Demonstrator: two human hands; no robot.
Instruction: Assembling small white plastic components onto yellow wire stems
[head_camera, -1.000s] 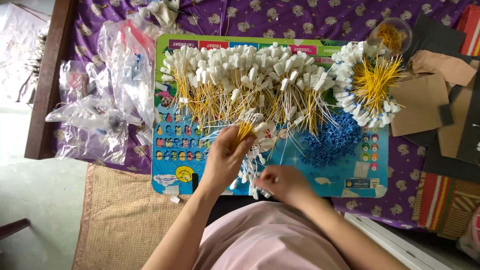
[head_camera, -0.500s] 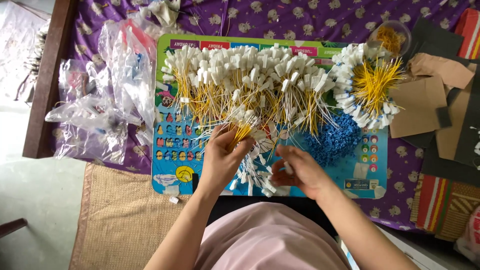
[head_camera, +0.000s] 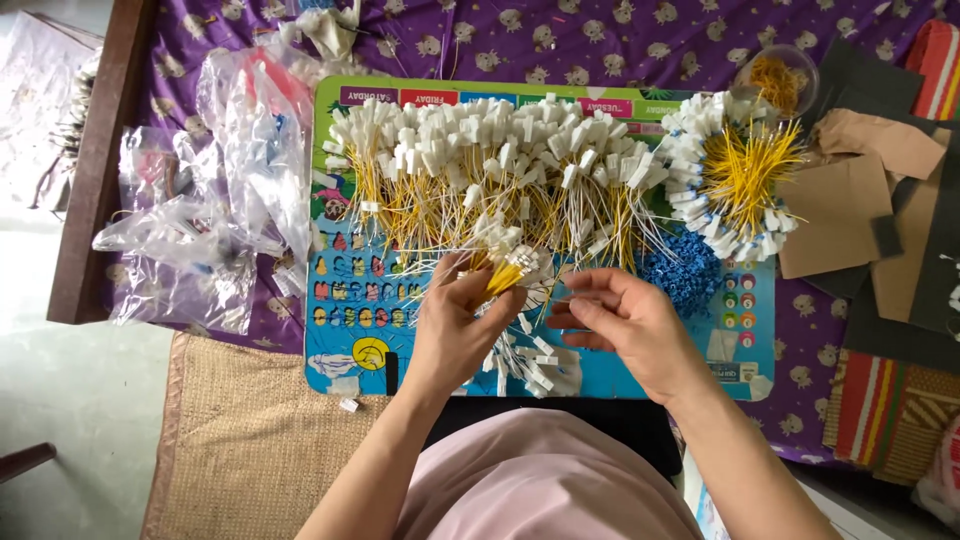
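free: mat (head_camera: 240, 450) | blocked: tag rows (head_camera: 480, 150), blue beads (head_camera: 685, 270), plastic bags (head_camera: 220, 200)

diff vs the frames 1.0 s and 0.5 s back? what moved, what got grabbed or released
The right hand rose from the loose white-tagged strings near the board's front edge, swung right, and now hovers fingers-together beside the left hand; whether it pinches a string is unclear. The left hand kept its bundle of yellow strings. Tag rows, blue pieces and plastic bags unchanged.

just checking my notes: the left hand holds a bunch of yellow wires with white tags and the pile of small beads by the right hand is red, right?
Not quite: the head view shows the bead pile is blue, not red. The rest stands: the left hand holds a bunch of yellow wires with white tags, near the right hand.
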